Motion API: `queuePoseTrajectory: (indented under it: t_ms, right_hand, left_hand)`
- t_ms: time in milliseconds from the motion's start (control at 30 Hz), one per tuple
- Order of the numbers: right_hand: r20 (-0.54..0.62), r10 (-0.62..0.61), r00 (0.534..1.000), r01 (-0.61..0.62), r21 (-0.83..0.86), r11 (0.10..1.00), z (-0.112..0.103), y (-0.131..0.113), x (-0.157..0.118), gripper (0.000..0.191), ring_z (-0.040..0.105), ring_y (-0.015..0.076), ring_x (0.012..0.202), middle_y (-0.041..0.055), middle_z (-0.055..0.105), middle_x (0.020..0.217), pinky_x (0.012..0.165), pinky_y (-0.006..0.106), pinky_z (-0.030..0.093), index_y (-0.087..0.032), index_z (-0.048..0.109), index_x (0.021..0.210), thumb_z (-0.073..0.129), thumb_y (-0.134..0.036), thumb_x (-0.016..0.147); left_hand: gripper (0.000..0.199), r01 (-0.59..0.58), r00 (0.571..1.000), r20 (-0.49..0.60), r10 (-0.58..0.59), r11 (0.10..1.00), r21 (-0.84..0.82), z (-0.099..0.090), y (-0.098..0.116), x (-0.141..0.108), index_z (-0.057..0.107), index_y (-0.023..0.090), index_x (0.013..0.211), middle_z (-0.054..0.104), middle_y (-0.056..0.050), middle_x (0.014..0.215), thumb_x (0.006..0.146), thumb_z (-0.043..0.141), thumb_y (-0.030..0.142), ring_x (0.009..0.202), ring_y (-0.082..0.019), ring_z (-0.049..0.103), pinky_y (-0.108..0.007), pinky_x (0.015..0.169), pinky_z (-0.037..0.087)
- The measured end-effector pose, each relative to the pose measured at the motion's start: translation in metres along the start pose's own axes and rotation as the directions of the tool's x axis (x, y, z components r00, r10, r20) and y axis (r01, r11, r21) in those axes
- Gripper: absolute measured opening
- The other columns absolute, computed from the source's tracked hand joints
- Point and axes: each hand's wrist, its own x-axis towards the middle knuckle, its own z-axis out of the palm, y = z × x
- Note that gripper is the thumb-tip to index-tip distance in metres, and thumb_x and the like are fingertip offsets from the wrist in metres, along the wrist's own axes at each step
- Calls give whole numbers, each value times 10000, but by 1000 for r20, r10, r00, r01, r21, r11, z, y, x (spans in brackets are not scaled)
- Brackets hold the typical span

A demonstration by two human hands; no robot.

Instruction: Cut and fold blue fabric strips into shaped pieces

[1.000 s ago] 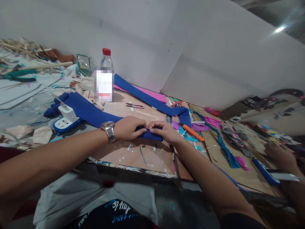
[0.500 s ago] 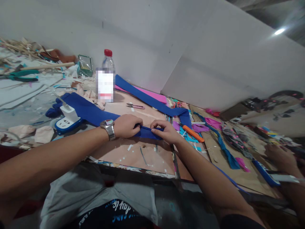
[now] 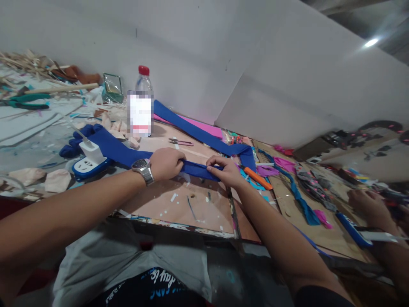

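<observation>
A long blue fabric strip is stretched and folded between my two hands over the pinkish board. My left hand, with a metal watch at its wrist, grips the strip in curled fingers. Thumb and forefinger of my right hand pinch the strip's edge a little to the right. From my left hand the blue fabric runs back to a gathered, bunched end at the left. Another blue length lies behind my hands and bends down near the orange cutter.
Small snips lie behind my hands, near a red-capped bottle and a lit phone. A power strip with a charger is at left, beyond it green pliers. Another person's hand is at far right.
My hands have moved apart, the left one leftward and the right one slightly rightward, so more of the blue strip shows between them. The bunched end has shifted slightly left.
</observation>
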Motion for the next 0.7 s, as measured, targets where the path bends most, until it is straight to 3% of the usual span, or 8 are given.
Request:
queuePoseTrajectory:
  t_ms: [67,200,300,700]
  right_hand:
    - [13,-45,999,45,-27,999,2,-2,-1,274,648,211,803,65,721,852,796,355,509,-195,699,820,703,-458,898]
    - [74,-132,988,137,-69,988,9,-9,-3,224,678,206,822,67,745,891,799,336,521,-201,724,880,675,-410,944]
    - [112,-165,980,175,-85,981,13,-12,-5,205,691,202,833,72,753,911,796,328,523,-200,731,911,659,-385,964]
    - [94,-276,957,290,-225,930,21,-22,-8,153,720,230,849,81,808,901,835,391,516,-226,774,941,690,-351,960]
  left_hand:
    - [350,-25,1000,3,25,999,-41,-1,1,-1,803,229,1086,814,-80,1062,912,506,292,962,-276,727,-360,807,494]
    - [370,-185,981,32,191,974,-128,0,6,-4,783,201,1040,805,-81,982,990,476,402,892,-255,720,-348,772,470]
    - [356,-263,960,60,275,952,-157,3,9,-6,769,189,967,790,-76,900,1004,475,386,815,-232,705,-332,719,438]
    - [292,-269,953,67,294,930,-249,8,10,-6,793,210,969,800,-50,868,1000,530,332,752,-198,686,-308,677,394]
